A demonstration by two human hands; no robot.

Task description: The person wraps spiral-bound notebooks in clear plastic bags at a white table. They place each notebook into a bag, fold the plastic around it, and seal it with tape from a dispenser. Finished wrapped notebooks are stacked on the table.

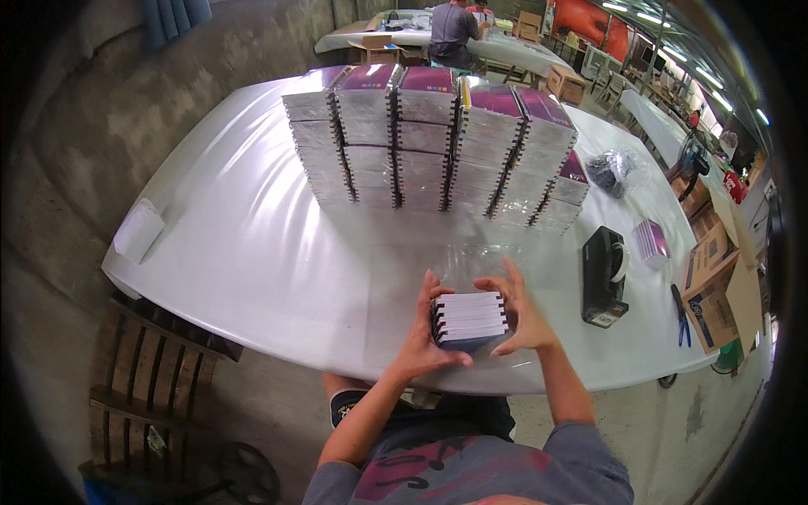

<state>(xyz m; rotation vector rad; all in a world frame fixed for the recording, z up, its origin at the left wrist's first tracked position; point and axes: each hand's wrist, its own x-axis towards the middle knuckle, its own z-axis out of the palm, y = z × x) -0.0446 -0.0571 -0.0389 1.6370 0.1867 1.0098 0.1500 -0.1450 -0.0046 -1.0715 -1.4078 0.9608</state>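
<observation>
a weathered wooden slatted chair (pixel 160 396) stands at far left below the near-left corner of the white glossy oval table (pixel 252 252), its lower part lost in the dark rim of the picture. on that table's left edge lies a small pale flat packet (pixel 137 229), too blurred to identify. across the far half of the table runs a tall row of stacked spiral-bound notebooks with purple covers in clear wrap (pixel 433 143); the back of the row is hidden by its own front.

near the table's front edge, at the middle, the left hand (pixel 423 332) cups the left side and underside of a small stack of spiral-bound notebooks with white page edges and a dark cover (pixel 470 320), thumb under the near corner, its wire binding facing left. the right hand (pixel 518 316) presses flat against the stack's right side, fingers raised and slightly spread. a clear plastic sheet (pixel 471 261) lies on the table just beyond the stack, hard to make out against the gloss.

toward the right edge sit a black tape dispenser (pixel 603 276), a small purple-edged wrapped pack of notebooks (pixel 652 242) and a blue-handled tool (pixel 681 316), with a clear bag of dark items (pixel 614 171) further back. brown cardboard boxes (pixel 715 286) crowd the floor at right, partly cut off. a seated person (pixel 453 34) at a far table faces away.
</observation>
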